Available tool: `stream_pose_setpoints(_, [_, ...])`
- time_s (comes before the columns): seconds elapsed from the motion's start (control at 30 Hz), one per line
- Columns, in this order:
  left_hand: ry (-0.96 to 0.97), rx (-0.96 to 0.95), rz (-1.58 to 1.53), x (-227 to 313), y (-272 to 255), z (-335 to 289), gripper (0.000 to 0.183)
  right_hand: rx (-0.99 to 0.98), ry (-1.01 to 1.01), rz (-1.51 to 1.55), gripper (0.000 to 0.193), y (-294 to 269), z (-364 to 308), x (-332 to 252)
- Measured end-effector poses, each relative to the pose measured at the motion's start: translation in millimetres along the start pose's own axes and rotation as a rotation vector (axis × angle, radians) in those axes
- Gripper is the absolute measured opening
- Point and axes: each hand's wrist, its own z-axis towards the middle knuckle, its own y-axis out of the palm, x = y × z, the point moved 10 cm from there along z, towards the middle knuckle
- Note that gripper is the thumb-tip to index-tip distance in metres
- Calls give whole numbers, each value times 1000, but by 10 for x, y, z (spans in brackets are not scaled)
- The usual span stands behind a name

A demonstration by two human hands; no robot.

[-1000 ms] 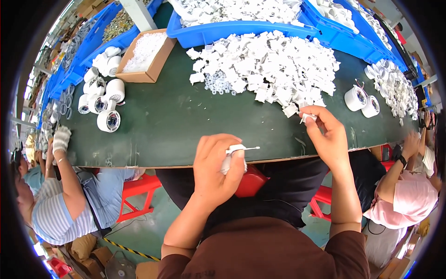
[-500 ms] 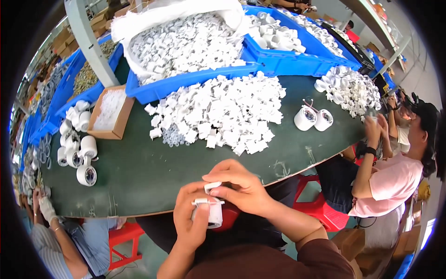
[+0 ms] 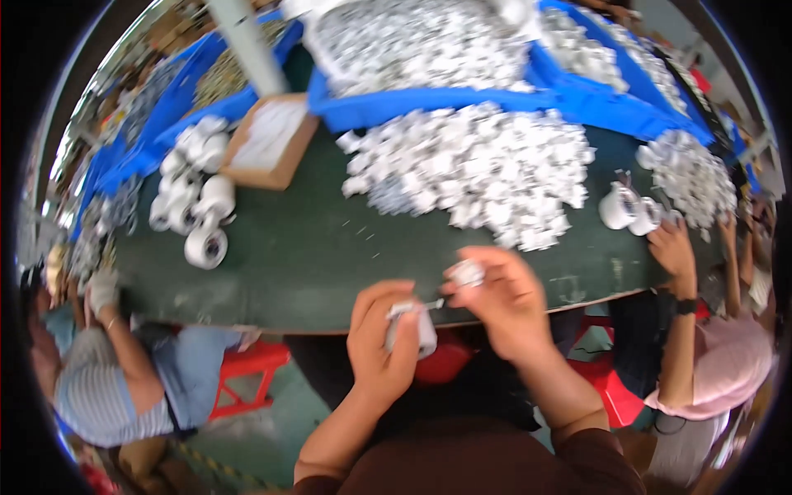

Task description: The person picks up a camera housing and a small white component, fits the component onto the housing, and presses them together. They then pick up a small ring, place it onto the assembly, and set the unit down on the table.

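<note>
In my left hand [image 3: 371, 342] is a white cylindrical housing [image 3: 425, 334], with the fingers and thumb wrapped round it at the table's front edge. A thin light piece sticks out from the housing's top toward the right. My right hand [image 3: 513, 309] is raised a little to the right, pinching a small white plastic part [image 3: 468, 274], blurred by motion. The two hands are apart. Beyond them on the green table [image 3: 330, 280] lies a big pile of small white plastic parts [image 3: 487, 165], with grey rings [image 3: 392, 196] at its near left edge.
Several white cylindrical units [image 3: 206, 246] stand at left beside a cardboard box [image 3: 295, 157]. Blue bins [image 3: 429, 107] of parts line the back. At right, a co-worker's hand [image 3: 672, 249] is by two white cylinders [image 3: 617, 206] and a heap of white rings [image 3: 689, 177]. Another person sits at left.
My right hand has moved away from the housing to the right with the small white part. The view has shifted left. The right co-worker's hand has come down to the table by the two cylinders.
</note>
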Motion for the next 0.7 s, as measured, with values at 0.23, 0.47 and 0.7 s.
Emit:
stream_pose_setpoints(0.23, [68, 153, 156, 86, -151, 85, 16, -228, -2, -421, 41, 428, -141, -44])
stream_pose_setpoints(0.47, [168, 112, 245, 167, -84, 103, 28, -129, -98, -487, 41, 458, -47, 40])
stream_pose_setpoints(0.7, [183, 143, 272, 158, -71, 47, 27, -95, -48, -493, 40, 500, -72, 49])
